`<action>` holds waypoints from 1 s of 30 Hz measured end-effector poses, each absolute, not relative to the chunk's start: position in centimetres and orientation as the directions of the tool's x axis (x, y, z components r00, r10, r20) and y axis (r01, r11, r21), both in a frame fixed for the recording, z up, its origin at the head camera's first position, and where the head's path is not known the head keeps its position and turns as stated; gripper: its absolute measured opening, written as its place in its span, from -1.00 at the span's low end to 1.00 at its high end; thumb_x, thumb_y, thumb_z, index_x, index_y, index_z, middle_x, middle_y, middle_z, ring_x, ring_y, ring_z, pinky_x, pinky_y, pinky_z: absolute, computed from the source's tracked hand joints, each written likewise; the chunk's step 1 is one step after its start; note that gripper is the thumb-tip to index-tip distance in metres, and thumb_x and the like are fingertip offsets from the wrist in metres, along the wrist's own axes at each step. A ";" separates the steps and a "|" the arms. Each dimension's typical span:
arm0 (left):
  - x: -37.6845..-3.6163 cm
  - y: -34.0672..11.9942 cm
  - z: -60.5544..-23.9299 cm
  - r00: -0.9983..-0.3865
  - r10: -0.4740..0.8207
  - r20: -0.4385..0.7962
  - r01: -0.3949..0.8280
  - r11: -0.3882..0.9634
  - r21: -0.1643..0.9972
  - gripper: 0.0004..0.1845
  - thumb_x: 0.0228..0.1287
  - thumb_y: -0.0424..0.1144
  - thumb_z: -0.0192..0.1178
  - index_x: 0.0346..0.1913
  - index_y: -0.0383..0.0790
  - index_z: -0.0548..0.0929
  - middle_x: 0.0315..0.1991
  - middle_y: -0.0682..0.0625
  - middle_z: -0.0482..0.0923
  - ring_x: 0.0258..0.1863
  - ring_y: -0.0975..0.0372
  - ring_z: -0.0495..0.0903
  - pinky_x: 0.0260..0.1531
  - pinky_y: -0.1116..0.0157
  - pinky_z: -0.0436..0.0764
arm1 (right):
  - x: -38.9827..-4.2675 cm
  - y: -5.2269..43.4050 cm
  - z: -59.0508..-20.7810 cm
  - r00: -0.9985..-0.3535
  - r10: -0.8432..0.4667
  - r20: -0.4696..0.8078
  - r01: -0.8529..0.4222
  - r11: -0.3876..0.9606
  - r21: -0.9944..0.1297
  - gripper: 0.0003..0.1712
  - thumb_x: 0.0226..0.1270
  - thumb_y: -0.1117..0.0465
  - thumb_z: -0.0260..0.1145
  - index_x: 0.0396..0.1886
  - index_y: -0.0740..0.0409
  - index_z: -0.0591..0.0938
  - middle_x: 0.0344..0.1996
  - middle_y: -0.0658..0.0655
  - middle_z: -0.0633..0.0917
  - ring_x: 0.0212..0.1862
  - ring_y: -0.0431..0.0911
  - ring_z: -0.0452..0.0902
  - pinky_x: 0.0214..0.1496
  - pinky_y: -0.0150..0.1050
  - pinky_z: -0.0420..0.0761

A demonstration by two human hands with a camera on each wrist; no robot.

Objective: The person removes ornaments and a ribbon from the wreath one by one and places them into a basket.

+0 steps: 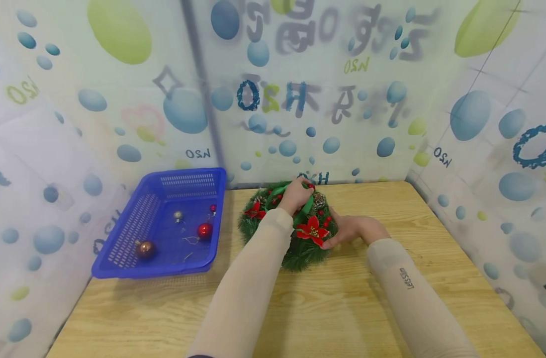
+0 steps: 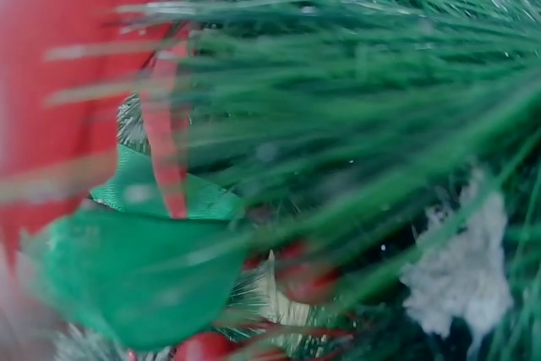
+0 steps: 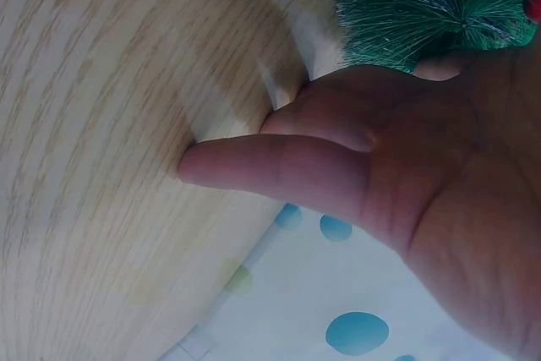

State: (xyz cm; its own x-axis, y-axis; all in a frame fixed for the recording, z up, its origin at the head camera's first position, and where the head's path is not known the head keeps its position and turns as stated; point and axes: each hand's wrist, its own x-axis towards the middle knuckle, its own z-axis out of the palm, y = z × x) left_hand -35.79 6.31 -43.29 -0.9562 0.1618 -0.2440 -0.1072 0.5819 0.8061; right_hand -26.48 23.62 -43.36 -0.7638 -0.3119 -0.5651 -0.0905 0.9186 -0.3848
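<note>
A green Christmas wreath (image 1: pixel 300 258) lies on the table, trimmed with red poinsettias (image 1: pixel 312 231), red berries, pine cones (image 1: pixel 319 200) and a green ribbon (image 2: pixel 144 276). With curled fingers my left hand (image 1: pixel 297 196) grips the wreath's far inner part, beside the ribbon and a berry; its fingertips are partly hidden. My right hand (image 1: pixel 355 229) rests at the wreath's right edge, thumb by the front poinsettia. In the right wrist view its outer fingers (image 3: pixel 270 166) stretch straight down to the tabletop, next to the green needles (image 3: pixel 439 14).
A blue plastic basket (image 1: pixel 121 272) stands left of the wreath. In it lie a brown bauble (image 1: pixel 145 249), a red bauble (image 1: pixel 204 230), a small gold bauble (image 1: pixel 178 215) and loose strings. Patterned walls (image 1: pixel 273 149) border the wooden table (image 1: pixel 326 318) at the back and sides.
</note>
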 end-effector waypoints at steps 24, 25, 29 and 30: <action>-34.0 6.3 -39.5 -0.974 0.208 -0.091 0.012 0.448 0.894 -0.58 0.47 -0.01 0.08 0.32 0.10 0.40 -0.34 -0.18 0.66 -0.83 0.20 0.15 -0.77 0.26 0.32 | -26.1 23.5 -43.3 -0.765 -0.307 -0.566 -0.048 0.904 -0.426 0.60 -0.07 -0.51 0.37 0.54 0.01 -0.52 0.56 0.34 -0.05 0.52 0.32 -0.01 0.44 0.25 0.17; -33.9 6.3 -39.3 -0.975 0.207 -0.080 0.019 0.439 0.898 -0.57 0.47 -0.01 0.08 0.33 0.10 0.40 -0.34 -0.13 0.66 -0.83 0.20 0.16 -0.77 0.27 0.32 | -26.0 23.5 -43.3 -0.764 -0.307 -0.567 -0.044 0.902 -0.429 0.60 -0.07 -0.51 0.37 0.54 0.01 -0.52 0.56 0.33 -0.07 0.53 0.31 -0.03 0.45 0.25 0.17; -33.5 6.2 -38.5 -0.980 0.194 -0.052 0.036 0.421 0.906 -0.58 0.46 0.01 0.08 0.33 0.15 0.41 -0.46 -0.03 0.62 -0.83 0.22 0.17 -0.78 0.29 0.33 | -26.0 23.5 -43.3 -0.761 -0.311 -0.570 -0.046 0.901 -0.430 0.59 -0.06 -0.50 0.37 0.54 0.02 -0.52 0.56 0.33 -0.08 0.53 0.32 -0.06 0.45 0.25 0.16; -33.4 6.1 -38.4 -0.980 0.193 -0.047 0.040 0.420 0.907 -0.58 0.47 0.02 0.08 0.32 0.17 0.41 -0.51 -0.04 0.60 -0.84 0.23 0.17 -0.79 0.30 0.33 | -26.0 23.4 -43.3 -0.760 -0.311 -0.571 -0.046 0.902 -0.430 0.60 -0.06 -0.51 0.37 0.54 0.02 -0.52 0.56 0.33 -0.08 0.53 0.32 -0.05 0.45 0.25 0.17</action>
